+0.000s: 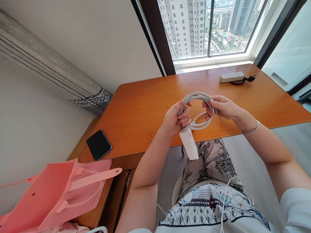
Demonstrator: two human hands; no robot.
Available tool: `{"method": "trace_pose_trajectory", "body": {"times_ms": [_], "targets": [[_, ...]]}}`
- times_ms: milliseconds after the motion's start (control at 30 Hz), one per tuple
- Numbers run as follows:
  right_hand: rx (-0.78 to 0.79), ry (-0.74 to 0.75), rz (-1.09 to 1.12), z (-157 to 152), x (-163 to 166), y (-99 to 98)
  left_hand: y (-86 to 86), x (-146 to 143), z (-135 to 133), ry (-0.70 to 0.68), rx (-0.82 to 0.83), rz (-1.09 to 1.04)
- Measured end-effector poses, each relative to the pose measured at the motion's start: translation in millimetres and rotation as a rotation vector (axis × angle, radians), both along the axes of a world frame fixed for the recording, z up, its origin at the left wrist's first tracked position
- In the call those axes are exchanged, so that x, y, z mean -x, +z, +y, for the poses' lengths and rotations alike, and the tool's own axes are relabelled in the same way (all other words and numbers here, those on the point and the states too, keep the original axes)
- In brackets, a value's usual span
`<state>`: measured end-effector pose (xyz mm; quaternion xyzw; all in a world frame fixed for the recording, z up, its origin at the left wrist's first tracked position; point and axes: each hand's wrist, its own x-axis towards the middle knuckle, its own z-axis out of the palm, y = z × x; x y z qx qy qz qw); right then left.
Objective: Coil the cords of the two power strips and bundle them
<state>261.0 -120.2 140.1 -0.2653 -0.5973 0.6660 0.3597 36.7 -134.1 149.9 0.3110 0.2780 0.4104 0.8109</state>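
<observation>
In the head view, both hands are raised in front of the lap, near the tabletop's (136,113) close edge, with a coiled white cable (198,94) between them. The left hand (177,117), its forearm coming in from seven o'clock, has its fingers curled shut around the coil's left side. A white block (190,145) hangs from it toward five o'clock; its face is washed out, so it may be an adapter or a socket strip. The right hand (222,107), arm from four o'clock, pinches the coil's right side between thumb and fingers, a bracelet (254,128) on its wrist.

From the coil, a pale power strip (231,77) lies on the wooden tabletop between one and two o'clock, a black phone (99,145) between eight and nine, a pink bag (55,191) at eight. The window (189,29) stands at twelve, a tied curtain (55,69) between nine and ten.
</observation>
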Motion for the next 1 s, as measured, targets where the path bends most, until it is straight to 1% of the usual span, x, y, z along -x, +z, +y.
{"method": "trace_pose_trajectory", "body": {"times_ms": [100,233,400,600,667,767,833,900,1000], "targets": [[0.025,-0.023,-0.016,-1,1,-4.6,-0.2,1,2,-0.042,0.016,0.003],[0.095,0.025,0.004,-2,3,-9.8,-2.9,1,1,-0.070,0.031,-0.021],[0.078,-0.009,0.095,-4,6,-13.7,-3.0,0,-2,-0.023,0.008,-0.073],[-0.058,-0.025,0.116,-8,4,-18.7,0.6,-3,-7,0.000,0.028,-0.106],[-0.110,-0.069,0.088,-9,4,-20.9,1.9,-4,-8,0.036,0.025,-0.124],[-0.237,-0.189,0.009,-12,6,-25.2,4.4,-4,-9,0.141,-0.005,-0.159],[-0.346,-0.267,-0.076,-14,7,-29.3,6.1,-3,-7,0.224,-0.034,-0.179],[-0.462,-0.331,-0.216,-14,6,-35.5,8.0,-2,-6,0.297,-0.068,-0.191],[-0.601,-0.478,-0.457,-9,-1,-51.5,12.7,3,-4,0.393,-0.142,-0.225]]}}
